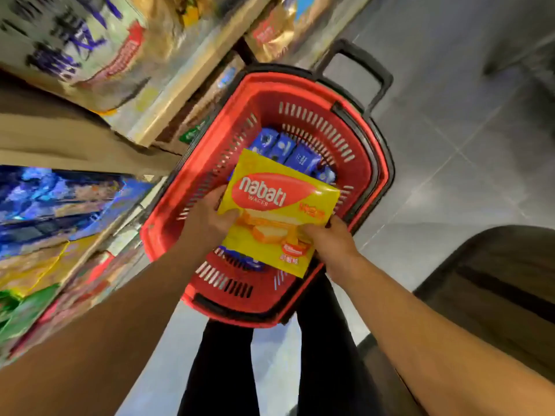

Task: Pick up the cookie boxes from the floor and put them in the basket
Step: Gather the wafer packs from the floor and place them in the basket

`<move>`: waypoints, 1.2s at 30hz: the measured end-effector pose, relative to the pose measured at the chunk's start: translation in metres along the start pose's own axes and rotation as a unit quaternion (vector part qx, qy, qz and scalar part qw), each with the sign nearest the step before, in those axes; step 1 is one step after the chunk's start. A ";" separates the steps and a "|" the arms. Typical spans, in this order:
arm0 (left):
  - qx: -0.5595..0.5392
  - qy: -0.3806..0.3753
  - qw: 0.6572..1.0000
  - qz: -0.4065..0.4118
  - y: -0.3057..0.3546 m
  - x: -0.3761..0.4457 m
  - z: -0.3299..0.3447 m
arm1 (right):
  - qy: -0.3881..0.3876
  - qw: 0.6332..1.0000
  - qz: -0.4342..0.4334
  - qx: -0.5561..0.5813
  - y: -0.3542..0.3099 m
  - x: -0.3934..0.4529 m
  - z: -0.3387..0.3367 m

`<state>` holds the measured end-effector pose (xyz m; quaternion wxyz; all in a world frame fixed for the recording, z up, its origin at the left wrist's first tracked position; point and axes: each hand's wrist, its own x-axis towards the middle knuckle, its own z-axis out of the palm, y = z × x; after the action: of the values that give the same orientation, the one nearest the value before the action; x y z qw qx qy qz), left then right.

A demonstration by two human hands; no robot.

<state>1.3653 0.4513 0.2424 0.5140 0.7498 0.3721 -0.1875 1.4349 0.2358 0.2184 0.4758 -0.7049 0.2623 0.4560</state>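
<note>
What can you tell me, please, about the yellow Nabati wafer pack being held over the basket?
The Nabati wafer pack is flat, glossy and yellow, with a red oval logo and pictured wafers. It is held tilted above the red basket, over blue packs inside. The left hand grips its left edge, the right hand its lower right corner.

Yellow wafer pack (277, 211), red oval logo; red basket (369, 163), black handle (357, 73); blue packs (301, 159) inside.

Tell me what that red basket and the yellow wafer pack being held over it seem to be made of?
The red slotted shopping basket looks like moulded hard plastic: uniform colour, rows of moulded slots, a black rim. The yellow Nabati wafer pack has a glossy printed surface with glare on it; whether it is coated card or plastic film is unclear. Both hands grip it.
</note>
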 end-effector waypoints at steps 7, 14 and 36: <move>0.049 0.010 0.998 0.027 -0.045 0.149 0.041 | 0.018 0.994 0.081 0.065 -0.011 0.142 0.024; 0.015 -0.075 0.993 0.086 -0.051 0.235 0.082 | 0.055 0.998 0.025 0.018 -0.021 0.225 0.029; 0.175 -0.010 0.979 0.104 0.021 -0.140 -0.063 | 0.001 0.775 -0.272 -0.571 -0.017 -0.184 0.019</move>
<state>1.2830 0.4539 0.3736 0.3958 0.8604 0.2486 -0.2032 1.3591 0.2484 0.3880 0.0901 -0.8894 -0.2487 0.3728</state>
